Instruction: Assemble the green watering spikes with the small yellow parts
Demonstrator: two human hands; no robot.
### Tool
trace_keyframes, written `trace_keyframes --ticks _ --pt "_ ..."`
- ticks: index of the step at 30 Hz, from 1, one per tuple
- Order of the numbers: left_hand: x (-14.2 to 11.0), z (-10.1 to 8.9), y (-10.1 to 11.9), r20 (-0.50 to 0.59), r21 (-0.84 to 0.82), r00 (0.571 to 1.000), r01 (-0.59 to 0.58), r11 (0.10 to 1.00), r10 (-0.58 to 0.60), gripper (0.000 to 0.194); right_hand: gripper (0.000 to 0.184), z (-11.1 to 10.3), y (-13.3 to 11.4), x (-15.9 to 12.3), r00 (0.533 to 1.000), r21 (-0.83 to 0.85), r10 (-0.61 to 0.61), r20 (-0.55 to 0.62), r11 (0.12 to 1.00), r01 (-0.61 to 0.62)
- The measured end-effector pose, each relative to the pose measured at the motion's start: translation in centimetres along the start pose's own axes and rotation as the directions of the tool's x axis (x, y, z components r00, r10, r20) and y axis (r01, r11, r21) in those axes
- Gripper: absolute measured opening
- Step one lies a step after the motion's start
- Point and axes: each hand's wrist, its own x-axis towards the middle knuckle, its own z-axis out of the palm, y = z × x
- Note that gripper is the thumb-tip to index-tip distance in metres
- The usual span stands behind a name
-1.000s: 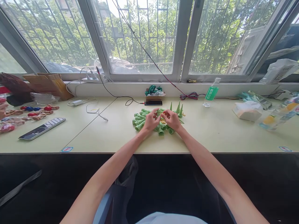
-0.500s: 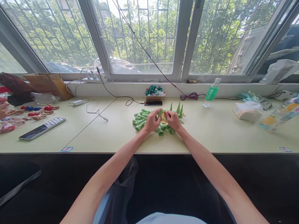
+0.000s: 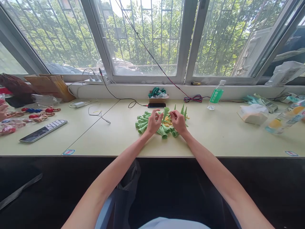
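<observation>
Seemingly against left grip (image 3: 153, 123), green cone (image 3: 166, 112), tilted

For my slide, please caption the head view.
Left hand holds a green cone, right hand nearby, among other cones.

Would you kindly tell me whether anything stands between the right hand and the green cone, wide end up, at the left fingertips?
Nothing visible stands between the right hand and that green cone; a gap separates them, yellow pieces lying below.
</observation>
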Motion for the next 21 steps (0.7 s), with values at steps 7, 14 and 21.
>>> trace_keyframes --ticks 7,14,21 --pt "0.33 -0.22 0.38 0.168 -0.27 0.952 0.295 0.917 -0.257 0.062 0.033 0.13 -0.08 -0.12 0.995 0.066 -0.042 0.094 0.997 0.036" --pt "0.13 -0.16 0.49 0.161 -0.319 0.96 0.269 0.909 -0.227 0.061 0.031 -0.06 -0.16 -0.14 0.995 0.075 -0.019 0.096 0.997 0.012" --pt "0.16 -0.31 0.24 0.171 -0.314 0.965 0.246 0.917 -0.201 0.059 0.031 0.11 -0.01 -0.12 0.992 0.079 -0.028 0.12 0.997 0.019"
